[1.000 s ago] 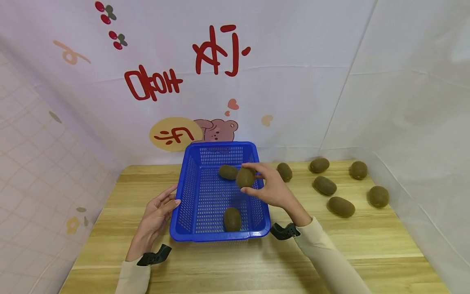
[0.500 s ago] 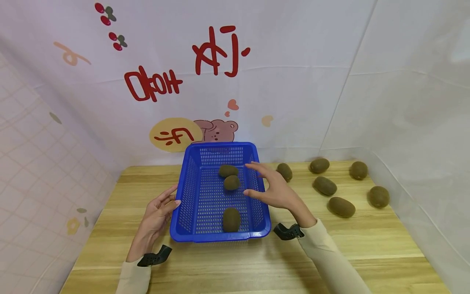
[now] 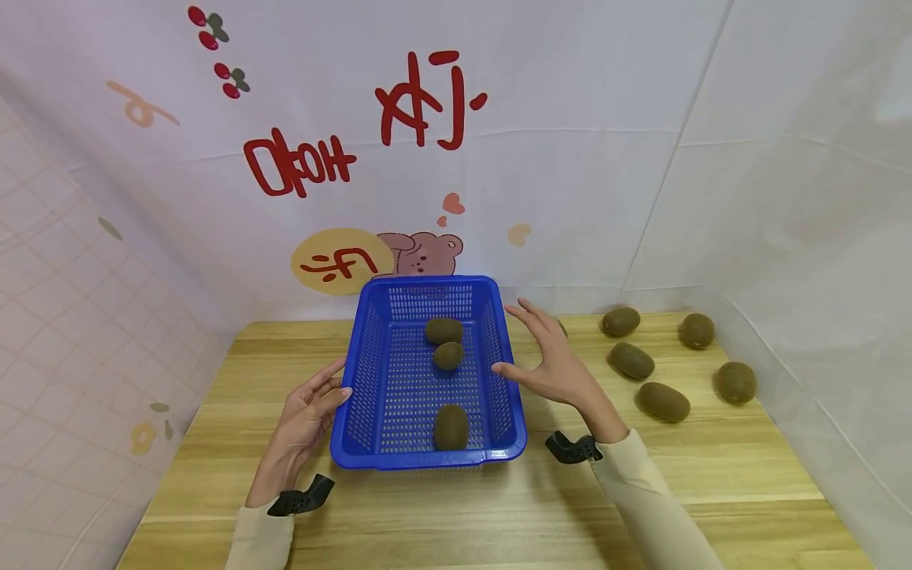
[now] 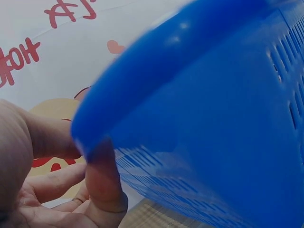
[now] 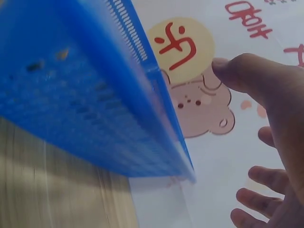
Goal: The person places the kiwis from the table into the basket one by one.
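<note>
A blue plastic basket (image 3: pixel 399 460) with slotted walls stands on the wooden table. Inside it lie three brown kiwis: one at the back (image 3: pixel 444 331), one touching or nearly touching it in front (image 3: pixel 448 356), and one by the near wall (image 3: pixel 450 427). My left hand (image 3: pixel 305 419) pinches the basket's left rim, thumb above and fingers beneath, as the left wrist view (image 4: pixel 102 178) shows. Over the right rim hovers my right hand (image 3: pixel 554 364), fingers spread and holding nothing. Behind its fingers, one more kiwi (image 3: pixel 563 327) is mostly hidden.
Several loose kiwis lie to the right on the wooden table (image 3: pixel 712 467), among them a near one (image 3: pixel 663 401) and one by the right edge (image 3: pixel 735 382). A white printed cloth (image 3: pixel 570 158) hangs behind and along both sides.
My right hand has let go of a kiwi, which now lies in the basket in front of the back one. It has then moved right, out over the rim. My left hand has stayed put.
</note>
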Demonstrator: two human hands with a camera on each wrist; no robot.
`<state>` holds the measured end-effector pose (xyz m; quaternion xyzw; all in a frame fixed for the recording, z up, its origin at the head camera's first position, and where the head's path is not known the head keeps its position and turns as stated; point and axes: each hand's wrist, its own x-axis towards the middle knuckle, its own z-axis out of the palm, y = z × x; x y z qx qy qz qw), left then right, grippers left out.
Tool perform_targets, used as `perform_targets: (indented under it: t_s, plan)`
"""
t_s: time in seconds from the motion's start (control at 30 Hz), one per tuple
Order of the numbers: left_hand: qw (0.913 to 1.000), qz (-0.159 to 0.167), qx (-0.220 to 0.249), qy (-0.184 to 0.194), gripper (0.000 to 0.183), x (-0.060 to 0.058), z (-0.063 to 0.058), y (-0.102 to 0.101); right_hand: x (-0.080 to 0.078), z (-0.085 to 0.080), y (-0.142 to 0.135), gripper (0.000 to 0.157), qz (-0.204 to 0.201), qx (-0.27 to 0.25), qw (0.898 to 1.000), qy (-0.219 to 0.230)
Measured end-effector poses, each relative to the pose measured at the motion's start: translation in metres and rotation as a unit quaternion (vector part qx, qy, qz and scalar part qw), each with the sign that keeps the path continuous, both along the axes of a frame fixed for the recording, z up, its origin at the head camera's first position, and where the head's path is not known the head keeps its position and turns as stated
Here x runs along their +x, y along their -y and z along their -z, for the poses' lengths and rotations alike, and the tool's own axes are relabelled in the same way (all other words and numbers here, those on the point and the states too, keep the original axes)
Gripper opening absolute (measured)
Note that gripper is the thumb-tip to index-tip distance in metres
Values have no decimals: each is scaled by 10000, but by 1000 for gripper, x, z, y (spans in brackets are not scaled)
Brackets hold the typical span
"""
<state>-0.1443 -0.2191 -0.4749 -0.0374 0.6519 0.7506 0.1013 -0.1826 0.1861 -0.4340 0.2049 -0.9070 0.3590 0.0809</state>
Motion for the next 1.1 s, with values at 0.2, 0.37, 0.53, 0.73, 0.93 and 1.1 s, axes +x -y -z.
perform_targets:
  t_s: [0.2,0.37,0.53,0.73,0.93,1.1]
  plan:
    - [10000,-23,-18,47,69,1,-2,0,-9,7,-10,97,132,-6,9999,-4]
    - [9999,-64,-25,99,68,1,-3,-1,-14,12,-17,100,279,-15,9995,137]
    - [10000,-23,-38,34,69,1,-1,0,-21,18,-24,102,495,5,9985,249]
    - [10000,-41,-26,-9,68,1,0,0,-30,29,-32,102,706,45,9970,316]
    - [10000,-36,-15,20,68,1,-2,-1,-39,40,-41,103,945,61,9943,498]
    - [10000,10,6,-1,69,2,-1,0,-45,44,-46,104,1074,88,9919,668]
